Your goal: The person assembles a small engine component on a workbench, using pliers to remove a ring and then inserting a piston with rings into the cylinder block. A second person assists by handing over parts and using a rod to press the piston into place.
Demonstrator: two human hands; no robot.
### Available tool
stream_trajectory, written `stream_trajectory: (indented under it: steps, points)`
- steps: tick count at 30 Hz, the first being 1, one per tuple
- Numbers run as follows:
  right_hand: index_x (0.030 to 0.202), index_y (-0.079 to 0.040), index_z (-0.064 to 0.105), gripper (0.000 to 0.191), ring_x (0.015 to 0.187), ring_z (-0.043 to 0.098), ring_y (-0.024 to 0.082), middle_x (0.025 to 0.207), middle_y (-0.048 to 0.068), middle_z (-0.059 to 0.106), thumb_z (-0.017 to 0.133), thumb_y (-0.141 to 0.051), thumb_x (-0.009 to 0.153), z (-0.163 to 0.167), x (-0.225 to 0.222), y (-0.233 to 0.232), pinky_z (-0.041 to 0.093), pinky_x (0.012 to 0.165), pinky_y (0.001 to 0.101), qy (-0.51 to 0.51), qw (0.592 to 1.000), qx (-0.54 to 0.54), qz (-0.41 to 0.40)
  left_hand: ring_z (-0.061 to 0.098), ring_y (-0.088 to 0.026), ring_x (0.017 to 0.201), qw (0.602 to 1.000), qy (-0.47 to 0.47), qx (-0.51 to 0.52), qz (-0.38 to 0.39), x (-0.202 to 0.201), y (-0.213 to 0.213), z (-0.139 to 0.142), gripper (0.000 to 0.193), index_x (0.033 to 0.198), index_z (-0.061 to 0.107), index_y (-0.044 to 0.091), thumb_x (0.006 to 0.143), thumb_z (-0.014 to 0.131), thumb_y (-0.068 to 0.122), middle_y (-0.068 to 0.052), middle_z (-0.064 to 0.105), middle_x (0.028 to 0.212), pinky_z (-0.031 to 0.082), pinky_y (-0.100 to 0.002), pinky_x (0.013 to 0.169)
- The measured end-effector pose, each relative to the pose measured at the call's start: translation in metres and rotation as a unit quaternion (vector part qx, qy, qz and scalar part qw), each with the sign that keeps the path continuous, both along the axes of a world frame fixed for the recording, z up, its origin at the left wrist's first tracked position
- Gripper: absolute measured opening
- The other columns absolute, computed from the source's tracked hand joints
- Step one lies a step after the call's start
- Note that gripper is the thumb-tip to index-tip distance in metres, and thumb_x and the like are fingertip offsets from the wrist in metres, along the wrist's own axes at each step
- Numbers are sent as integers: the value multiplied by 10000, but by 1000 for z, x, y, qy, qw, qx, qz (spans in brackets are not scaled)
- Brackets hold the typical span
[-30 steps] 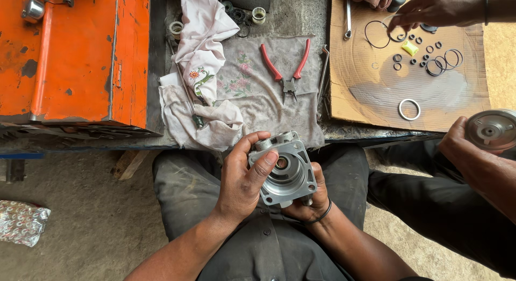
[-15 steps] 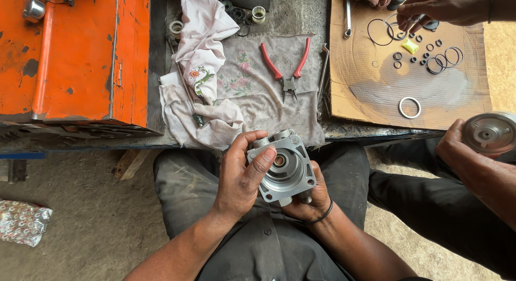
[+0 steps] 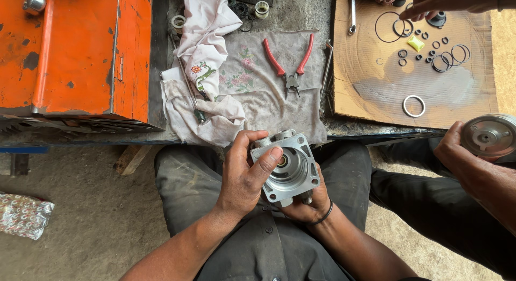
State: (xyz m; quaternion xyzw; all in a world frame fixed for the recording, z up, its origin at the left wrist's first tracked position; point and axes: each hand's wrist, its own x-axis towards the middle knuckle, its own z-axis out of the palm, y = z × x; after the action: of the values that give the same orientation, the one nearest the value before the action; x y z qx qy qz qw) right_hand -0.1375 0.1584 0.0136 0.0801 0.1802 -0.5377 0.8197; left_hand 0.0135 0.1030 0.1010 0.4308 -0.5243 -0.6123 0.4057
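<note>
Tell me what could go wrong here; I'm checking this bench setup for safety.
The metal housing is held over the lap, not the bench, in the left hand and right hand; a slipped grip could drop it. The small black rings lie loose on the cardboard where a co-worker's hand reaches, so they might scatter.

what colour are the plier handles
Red, on the pliers lying on the cloth; the head view shows them.

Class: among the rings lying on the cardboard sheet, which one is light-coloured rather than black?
The whitish ring, lying alone near the cardboard's lower edge; the other rings are black and clustered nearer the top.
</note>
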Motion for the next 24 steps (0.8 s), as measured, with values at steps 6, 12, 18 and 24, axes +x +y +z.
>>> stream_trajectory:
  steps: [6, 12, 18, 24]
  points:
    - [1219, -55, 685, 434, 1090, 700, 235, 1171, 90, 731, 567, -420, 1017, -7, -4, 3, 546, 978, 403, -21, 999, -26, 16, 709, -134, 935, 998, -8, -53, -19, 0, 4, 2, 570, 1264, 550, -45, 944, 722, 395, -121, 713, 994, 600, -275, 809]
    - [1245, -74, 671, 470, 1143, 673, 235, 1216, 83, 716, 595, -457, 985, -20, -6, -1, 544, 1029, 427, -9, 999, -48, -4, 690, -94, 892, 994, -86, -63, -2, -1, -3, -13, 578, 1248, 586, -31, 913, 739, 415, -94, 727, 975, 573, -253, 780]
    - [1294, -67, 650, 514, 1055, 665, 260, 1207, 96, 707, 625, -450, 952, -20, -9, -6, 544, 849, 425, -25, 992, -120, 15, 642, -121, 923, 998, 24, 54, -28, 6, -17, -29, 550, 1283, 591, -16, 948, 691, 409, -104, 699, 1017, 535, -275, 803]
    - [1271, -24, 647, 457, 962, 621, 285, 1100, 143, 679, 671, -289, 899, -14, -12, -14, 502, 785, 425, 223, 972, -76, -28, 615, -269, 1249, 924, -197, -309, 111, 23, -15, -24, 463, 1226, 605, -33, 972, 728, 335, -175, 623, 1296, 486, -378, 1080]
